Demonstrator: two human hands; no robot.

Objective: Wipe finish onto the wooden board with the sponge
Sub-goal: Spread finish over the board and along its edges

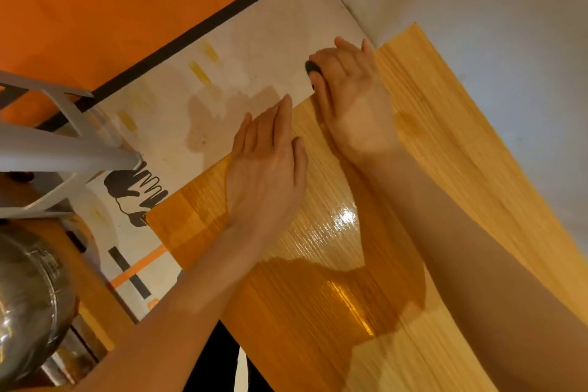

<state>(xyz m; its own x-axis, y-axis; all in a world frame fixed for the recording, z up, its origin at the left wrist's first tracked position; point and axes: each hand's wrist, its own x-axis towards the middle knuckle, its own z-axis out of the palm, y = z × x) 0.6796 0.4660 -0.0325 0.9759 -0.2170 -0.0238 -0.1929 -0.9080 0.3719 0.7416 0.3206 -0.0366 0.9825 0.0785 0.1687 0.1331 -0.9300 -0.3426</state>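
right hand: fingers curled over dark sponge, at wooden board far edge
left hand: flat, fingers straight, pressing board's far edge
risk: sponge overruns edge, smears protective sheet; left wrist near wet finish, could smudge it

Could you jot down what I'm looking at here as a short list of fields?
Worker: a person, bare hands
Left hand: flat on the wooden board, steadying it
Right hand: holds a dark sponge at the board's far edge
Board surface: partly wet and glossy, partly dry
Underneath: stained printed sheet
Nearby: metal pot, lower left
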